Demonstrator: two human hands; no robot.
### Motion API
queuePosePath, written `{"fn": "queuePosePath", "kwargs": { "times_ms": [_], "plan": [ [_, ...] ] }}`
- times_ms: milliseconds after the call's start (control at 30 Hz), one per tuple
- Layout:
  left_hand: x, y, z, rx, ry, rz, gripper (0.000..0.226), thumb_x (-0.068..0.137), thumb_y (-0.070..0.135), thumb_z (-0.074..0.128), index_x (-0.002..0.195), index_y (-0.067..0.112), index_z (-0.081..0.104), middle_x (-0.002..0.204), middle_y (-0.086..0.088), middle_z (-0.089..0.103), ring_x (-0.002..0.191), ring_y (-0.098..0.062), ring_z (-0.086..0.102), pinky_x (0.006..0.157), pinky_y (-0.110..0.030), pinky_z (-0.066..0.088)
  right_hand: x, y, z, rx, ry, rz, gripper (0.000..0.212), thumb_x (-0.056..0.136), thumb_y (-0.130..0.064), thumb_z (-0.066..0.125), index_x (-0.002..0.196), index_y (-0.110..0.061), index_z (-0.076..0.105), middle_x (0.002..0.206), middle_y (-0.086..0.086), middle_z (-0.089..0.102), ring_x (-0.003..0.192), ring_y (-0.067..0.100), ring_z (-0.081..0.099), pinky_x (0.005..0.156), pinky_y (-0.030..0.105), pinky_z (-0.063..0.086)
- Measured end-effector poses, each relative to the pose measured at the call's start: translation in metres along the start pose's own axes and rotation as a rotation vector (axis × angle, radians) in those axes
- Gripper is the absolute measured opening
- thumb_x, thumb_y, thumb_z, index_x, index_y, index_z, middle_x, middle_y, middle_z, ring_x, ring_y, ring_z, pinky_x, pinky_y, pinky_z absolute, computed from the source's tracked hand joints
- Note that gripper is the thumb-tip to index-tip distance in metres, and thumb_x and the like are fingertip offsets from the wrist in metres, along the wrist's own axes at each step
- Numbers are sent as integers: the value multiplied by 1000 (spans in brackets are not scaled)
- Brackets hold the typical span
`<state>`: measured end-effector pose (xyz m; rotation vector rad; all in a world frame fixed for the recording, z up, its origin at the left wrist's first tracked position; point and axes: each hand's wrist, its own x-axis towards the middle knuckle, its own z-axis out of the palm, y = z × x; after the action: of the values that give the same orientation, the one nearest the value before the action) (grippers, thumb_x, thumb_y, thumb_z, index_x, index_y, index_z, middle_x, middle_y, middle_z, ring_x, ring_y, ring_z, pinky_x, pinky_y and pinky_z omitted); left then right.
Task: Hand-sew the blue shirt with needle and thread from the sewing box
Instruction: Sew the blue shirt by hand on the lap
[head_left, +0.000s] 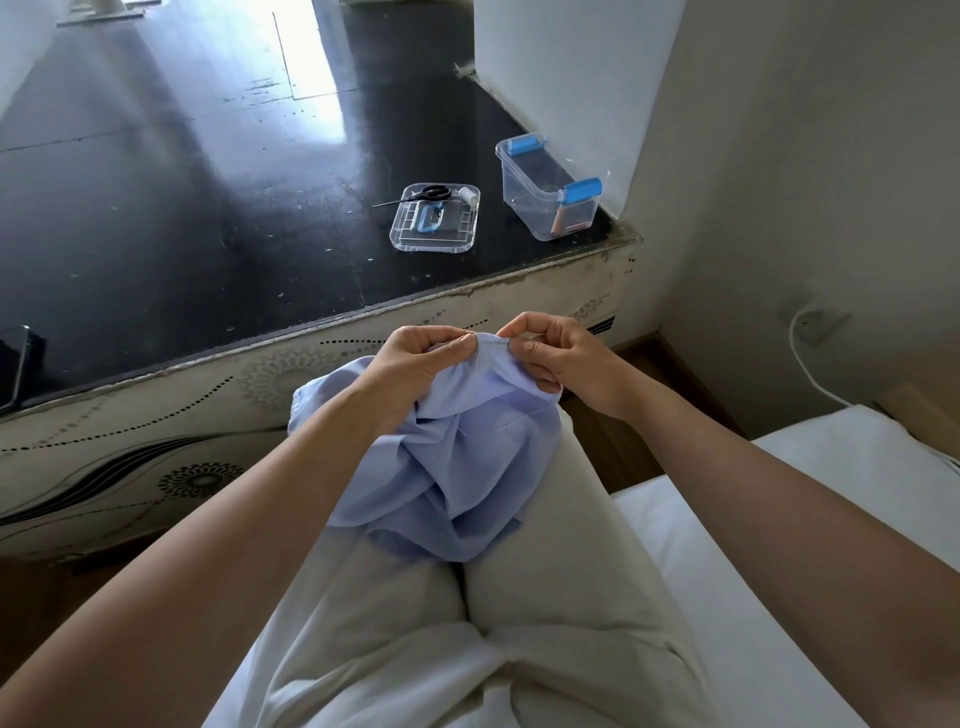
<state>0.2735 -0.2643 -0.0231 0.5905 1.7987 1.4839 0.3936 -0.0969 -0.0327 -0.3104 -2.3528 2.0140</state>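
We see the blue shirt (447, 467) bunched on the person's lap, its top edge lifted between both hands. The left hand (415, 364) is closed, pinching a fold of the cloth. The right hand (550, 353) is closed too, fingertips pinched on what seems to be the needle (496, 340), a thin glint lying across the fabric edge; the thread is too fine to make out. On the dark counter (182, 182) beyond sit the clear sewing box (550, 192) and, just beside it, its lid (435, 221) with scissors (421, 195) and a white spool (469, 195).

Both hands (483, 358) on blue shirt (452, 467)
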Motion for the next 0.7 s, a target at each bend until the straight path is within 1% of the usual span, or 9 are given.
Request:
{"fn": "queuePosePath", "kwargs": {
  "times_ms": [67, 233, 300, 367, 433, 533, 633, 667, 700],
  "plan": [
    [0, -1, 0, -6, -3, -13, 11, 93, 15, 63, 87, 13, 73, 81, -4, 69, 75, -12, 61, 65, -21, 52, 0, 1, 1, 7, -6, 1, 15, 102, -14, 45, 108, -11, 59, 74, 5, 54, 59, 12, 45, 55, 18, 40],
    [0, 1, -1, -21, -13, -39, 11, 92, 18, 65, 92, 11, 73, 91, -12, 70, 84, -20, 62, 77, -33, 51, 4, 0, 6, 5, -19, -18, 13, 101, -16, 47, 106, -9, 58, 69, -1, 56, 55, 10, 46, 52, 19, 40],
    [0, 4, -1, -10, -9, -34, 10, 92, 17, 64, 92, 12, 73, 89, -10, 70, 82, -19, 63, 74, -30, 53, 6, -1, 8, -11, -16, -21, 13, 101, -17, 48, 106, -7, 56, 63, -8, 55, 52, 9, 46, 50, 18, 40],
    [-1, 5, 0, 2, 6, -38, 9, 92, 18, 64, 91, 13, 72, 88, -8, 69, 81, -18, 62, 68, -26, 53, 7, 0, 7, -24, 9, -18, 16, 99, -19, 51, 107, -6, 54, 62, -4, 54, 51, 10, 45, 49, 18, 41],
    [0, 6, 1, 9, 11, -46, 9, 92, 19, 64, 91, 14, 72, 89, -9, 69, 81, -19, 62, 70, -28, 52, 9, -1, 8, -43, 27, -17, 19, 98, -22, 53, 108, -7, 53, 65, 3, 53, 52, 11, 45, 50, 19, 42],
    [1, 5, 1, 22, -3, -57, 12, 93, 21, 64, 93, 13, 73, 89, -9, 70, 81, -19, 63, 70, -29, 53, 10, -3, 10, -24, 13, -19, 20, 98, -21, 53, 110, -6, 50, 65, 3, 53, 53, 12, 45, 51, 21, 42],
    [1, 6, 2, 42, -11, -38, 14, 94, 21, 62, 94, 11, 72, 86, -7, 68, 77, -15, 61, 66, -24, 51, 11, -3, 8, -27, 25, -1, 21, 98, -25, 54, 113, -12, 49, 80, 22, 51, 62, 21, 46, 54, 21, 43],
    [1, 6, 3, 57, -9, -33, 14, 95, 21, 62, 94, 11, 72, 85, -7, 68, 76, -15, 60, 65, -24, 51, 11, -4, 9, -36, 17, 5, 21, 98, -25, 54, 114, -14, 47, 83, 26, 50, 65, 23, 46, 55, 21, 43],
    [1, 6, 4, 72, -6, -31, 14, 95, 21, 62, 94, 12, 72, 84, -6, 68, 75, -14, 60, 65, -23, 51, 12, -4, 9, -36, 5, 7, 21, 98, -25, 54, 115, -15, 46, 83, 25, 49, 64, 21, 47, 54, 21, 43]
  ]
}}
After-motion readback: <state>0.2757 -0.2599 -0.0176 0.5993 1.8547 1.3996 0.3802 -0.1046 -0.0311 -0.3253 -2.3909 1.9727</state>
